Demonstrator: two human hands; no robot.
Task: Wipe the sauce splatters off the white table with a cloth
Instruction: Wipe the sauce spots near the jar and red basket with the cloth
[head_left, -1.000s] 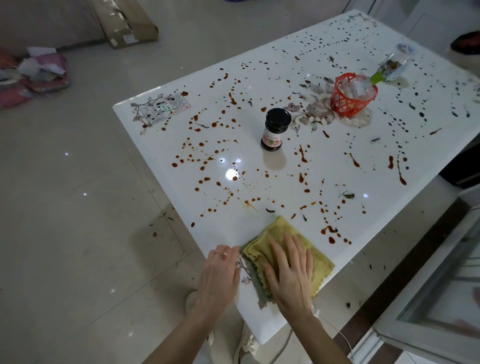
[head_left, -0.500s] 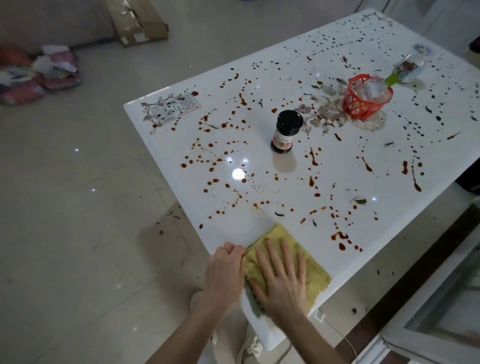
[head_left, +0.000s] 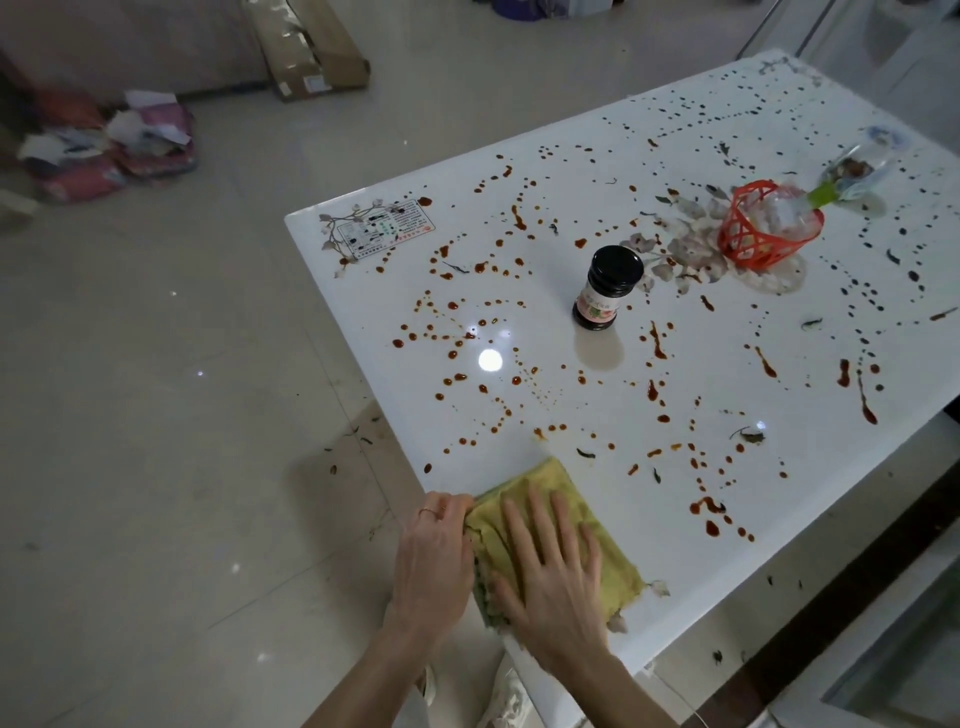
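White table (head_left: 597, 415) carries sauce splatters (head_left: 657, 343) across most of its top. Yellow cloth (head_left: 613, 551) lies at the near corner. Right hand (head_left: 556, 582) presses flat on it, fingers spread. Left hand (head_left: 431, 556) is curled at the cloth's left edge; a grip cannot be confirmed.

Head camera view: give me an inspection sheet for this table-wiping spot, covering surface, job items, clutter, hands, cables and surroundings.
Surface: white table, glossy, with sauce splatters over nearly all of it.
Job's things: yellow cloth spread at the near corner.
Clutter: upright dark jar; red basket; clear bottle lying beside it, green cap toward the basket; leaf scraps.
Hands: right hand presses flat on the cloth; left hand at the cloth's left edge, fingers curled, grip unclear.
Cables: thin white cable below the near table edge.
Surroundings: cardboard box and pile of bags on the tiled floor.
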